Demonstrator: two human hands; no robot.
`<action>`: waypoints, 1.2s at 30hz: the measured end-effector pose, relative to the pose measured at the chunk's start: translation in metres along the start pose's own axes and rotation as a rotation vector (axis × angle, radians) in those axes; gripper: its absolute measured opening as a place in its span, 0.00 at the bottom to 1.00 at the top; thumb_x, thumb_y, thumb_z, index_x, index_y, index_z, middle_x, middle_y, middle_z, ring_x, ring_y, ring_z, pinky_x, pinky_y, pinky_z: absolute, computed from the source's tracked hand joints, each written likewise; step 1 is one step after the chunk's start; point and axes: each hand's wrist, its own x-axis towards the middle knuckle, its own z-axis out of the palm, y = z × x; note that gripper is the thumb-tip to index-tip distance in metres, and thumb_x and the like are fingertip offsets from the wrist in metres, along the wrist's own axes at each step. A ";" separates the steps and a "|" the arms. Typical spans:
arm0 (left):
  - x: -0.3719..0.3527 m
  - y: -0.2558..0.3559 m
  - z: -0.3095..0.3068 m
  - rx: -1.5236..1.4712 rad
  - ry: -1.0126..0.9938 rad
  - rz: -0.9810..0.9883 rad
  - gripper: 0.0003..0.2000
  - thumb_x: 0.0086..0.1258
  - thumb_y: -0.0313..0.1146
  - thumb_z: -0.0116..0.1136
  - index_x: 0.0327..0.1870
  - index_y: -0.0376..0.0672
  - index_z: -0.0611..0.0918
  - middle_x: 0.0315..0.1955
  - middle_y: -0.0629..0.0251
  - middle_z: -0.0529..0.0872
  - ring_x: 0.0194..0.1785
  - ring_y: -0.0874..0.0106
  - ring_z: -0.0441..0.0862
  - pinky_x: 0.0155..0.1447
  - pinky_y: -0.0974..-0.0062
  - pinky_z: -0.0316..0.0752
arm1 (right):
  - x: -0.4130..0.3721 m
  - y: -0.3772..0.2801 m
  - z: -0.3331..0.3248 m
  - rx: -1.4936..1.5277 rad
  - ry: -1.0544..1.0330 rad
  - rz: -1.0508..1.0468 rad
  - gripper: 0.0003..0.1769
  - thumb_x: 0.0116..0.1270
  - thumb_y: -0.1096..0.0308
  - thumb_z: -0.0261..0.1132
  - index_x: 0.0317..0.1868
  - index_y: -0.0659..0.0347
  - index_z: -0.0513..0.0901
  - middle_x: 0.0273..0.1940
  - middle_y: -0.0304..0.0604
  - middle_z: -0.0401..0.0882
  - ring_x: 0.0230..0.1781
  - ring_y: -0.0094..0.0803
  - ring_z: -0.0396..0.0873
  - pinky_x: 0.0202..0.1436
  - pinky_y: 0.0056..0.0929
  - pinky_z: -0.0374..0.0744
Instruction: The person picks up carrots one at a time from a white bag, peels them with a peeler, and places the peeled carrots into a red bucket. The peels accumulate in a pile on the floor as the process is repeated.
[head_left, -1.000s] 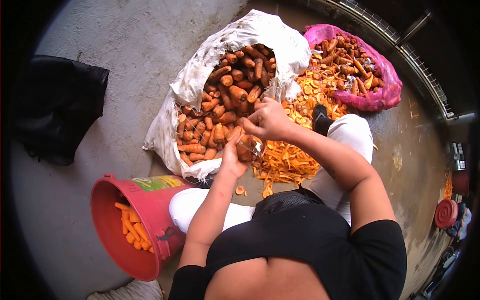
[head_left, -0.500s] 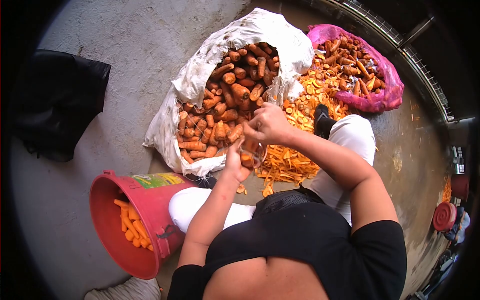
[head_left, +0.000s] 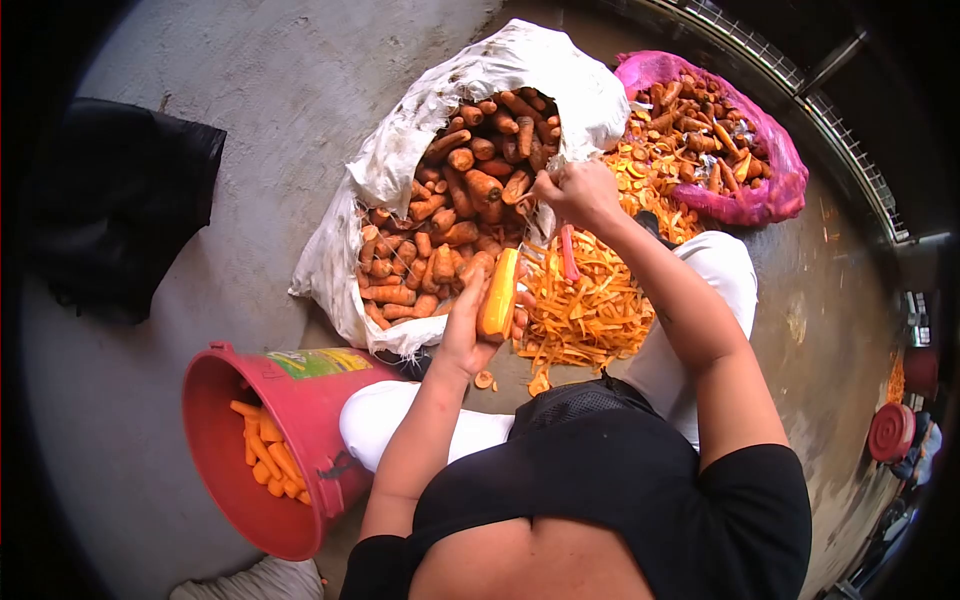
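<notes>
The fingers [head_left: 521,317] of the left hand [head_left: 462,336] are curling around a carrot [head_left: 498,296], thumb on one side and fingertips on the other; the carrot is tilting upward, its bright side showing, above the gap between the white sack [head_left: 575,85] and the heap of peelings [head_left: 590,315]. The right hand [head_left: 583,192] is hovering beyond it, apart from the carrot, fingers bending inward; what they are pinching, I cannot tell. A narrow red object [head_left: 569,254] is showing just below that hand. Darker carrots [head_left: 480,187] are filling the white sack's mouth. Past the heap's far edge, a pink sack [head_left: 785,175] is holding more. Inside the red bucket's [head_left: 225,495] rim, orange peeled carrots [head_left: 268,455] are lying against the wall.
</notes>
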 end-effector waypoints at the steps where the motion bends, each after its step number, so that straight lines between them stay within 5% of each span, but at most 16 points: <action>1: 0.002 0.001 -0.002 -0.048 0.031 -0.017 0.25 0.78 0.52 0.35 0.62 0.40 0.70 0.34 0.59 0.80 0.31 0.72 0.79 0.31 0.78 0.76 | -0.002 -0.009 -0.004 0.094 -0.062 0.027 0.24 0.63 0.51 0.56 0.18 0.57 0.85 0.14 0.47 0.77 0.17 0.45 0.77 0.36 0.35 0.77; 3: 0.008 -0.002 -0.012 -0.047 0.175 0.010 0.23 0.78 0.51 0.37 0.57 0.40 0.73 0.37 0.60 0.81 0.35 0.69 0.80 0.36 0.73 0.79 | -0.012 -0.022 -0.004 0.175 -0.085 -0.138 0.23 0.63 0.53 0.57 0.17 0.56 0.85 0.14 0.45 0.77 0.16 0.43 0.77 0.37 0.36 0.77; 4: 0.013 -0.003 -0.012 -0.063 0.239 0.010 0.22 0.78 0.50 0.37 0.57 0.40 0.73 0.37 0.60 0.81 0.36 0.68 0.81 0.37 0.72 0.80 | -0.015 -0.024 0.004 0.177 -0.038 -0.285 0.20 0.64 0.56 0.58 0.18 0.53 0.87 0.11 0.39 0.76 0.12 0.34 0.75 0.28 0.31 0.78; 5: 0.019 -0.004 -0.014 -0.078 0.302 0.010 0.21 0.78 0.49 0.37 0.56 0.41 0.74 0.38 0.60 0.81 0.37 0.68 0.81 0.39 0.70 0.81 | -0.021 -0.028 0.009 0.261 -0.009 -0.373 0.18 0.62 0.57 0.60 0.17 0.53 0.86 0.11 0.39 0.74 0.13 0.33 0.72 0.33 0.32 0.75; 6: 0.026 -0.009 -0.024 -0.102 0.282 0.052 0.19 0.75 0.49 0.46 0.54 0.44 0.75 0.41 0.62 0.81 0.36 0.70 0.81 0.38 0.70 0.81 | -0.027 -0.036 0.008 0.250 -0.005 -0.412 0.17 0.61 0.58 0.62 0.17 0.53 0.86 0.10 0.38 0.73 0.14 0.33 0.71 0.33 0.33 0.73; 10: 0.029 -0.011 -0.020 -0.197 0.400 0.017 0.20 0.70 0.48 0.53 0.54 0.44 0.75 0.43 0.64 0.81 0.42 0.68 0.81 0.43 0.68 0.81 | -0.044 -0.054 0.018 0.298 0.026 -0.553 0.18 0.57 0.59 0.62 0.12 0.54 0.83 0.10 0.42 0.73 0.14 0.37 0.73 0.31 0.34 0.70; 13: 0.033 -0.012 -0.036 -0.253 0.250 -0.037 0.17 0.75 0.43 0.40 0.52 0.43 0.75 0.42 0.61 0.82 0.41 0.66 0.82 0.44 0.63 0.81 | -0.047 -0.054 0.019 0.244 0.049 -0.576 0.18 0.55 0.59 0.62 0.10 0.55 0.81 0.10 0.42 0.72 0.14 0.38 0.72 0.31 0.34 0.70; 16: 0.029 -0.009 -0.009 -0.280 0.454 -0.004 0.16 0.74 0.42 0.40 0.51 0.42 0.75 0.41 0.60 0.82 0.39 0.65 0.82 0.39 0.62 0.80 | -0.044 -0.049 0.021 0.253 0.078 -0.547 0.19 0.56 0.59 0.62 0.10 0.55 0.81 0.09 0.42 0.71 0.14 0.39 0.72 0.31 0.34 0.70; 22: 0.028 -0.018 -0.023 -0.004 0.228 0.116 0.17 0.75 0.44 0.42 0.54 0.41 0.73 0.36 0.58 0.81 0.33 0.66 0.81 0.27 0.70 0.75 | -0.037 -0.036 0.020 0.181 -0.030 -0.429 0.18 0.59 0.58 0.62 0.14 0.52 0.84 0.12 0.39 0.73 0.16 0.33 0.72 0.32 0.34 0.70; 27: 0.016 -0.011 -0.010 0.025 0.113 -0.010 0.20 0.77 0.48 0.43 0.52 0.38 0.73 0.32 0.59 0.80 0.29 0.70 0.81 0.27 0.74 0.76 | -0.006 -0.002 0.008 -0.032 -0.139 -0.067 0.24 0.66 0.56 0.54 0.14 0.53 0.84 0.08 0.41 0.71 0.08 0.36 0.66 0.42 0.30 0.74; 30: 0.010 -0.006 -0.003 0.052 0.127 -0.006 0.21 0.77 0.49 0.42 0.53 0.38 0.73 0.32 0.59 0.80 0.30 0.71 0.81 0.30 0.74 0.78 | 0.001 0.017 0.008 -0.224 -0.018 0.049 0.26 0.68 0.51 0.51 0.16 0.54 0.83 0.11 0.43 0.74 0.12 0.35 0.73 0.49 0.38 0.76; 33: 0.010 -0.002 -0.003 0.019 0.110 0.019 0.21 0.77 0.48 0.42 0.55 0.38 0.72 0.35 0.58 0.81 0.32 0.69 0.81 0.33 0.72 0.80 | -0.001 0.012 0.005 -0.038 -0.038 0.095 0.26 0.68 0.52 0.51 0.19 0.56 0.85 0.14 0.46 0.77 0.15 0.37 0.77 0.44 0.37 0.78; 34: 0.014 -0.003 -0.013 -0.012 0.077 0.020 0.21 0.77 0.47 0.41 0.56 0.38 0.72 0.37 0.57 0.81 0.34 0.68 0.81 0.35 0.70 0.80 | -0.003 0.002 0.004 0.041 0.022 -0.010 0.23 0.65 0.52 0.56 0.19 0.53 0.87 0.08 0.40 0.74 0.09 0.31 0.74 0.26 0.34 0.77; 36: 0.020 -0.008 -0.026 -0.022 0.080 0.035 0.20 0.78 0.46 0.40 0.58 0.39 0.71 0.40 0.57 0.81 0.38 0.67 0.81 0.38 0.68 0.80 | -0.015 -0.013 0.004 0.135 -0.028 -0.149 0.21 0.64 0.55 0.58 0.17 0.53 0.86 0.07 0.38 0.72 0.06 0.31 0.69 0.31 0.32 0.76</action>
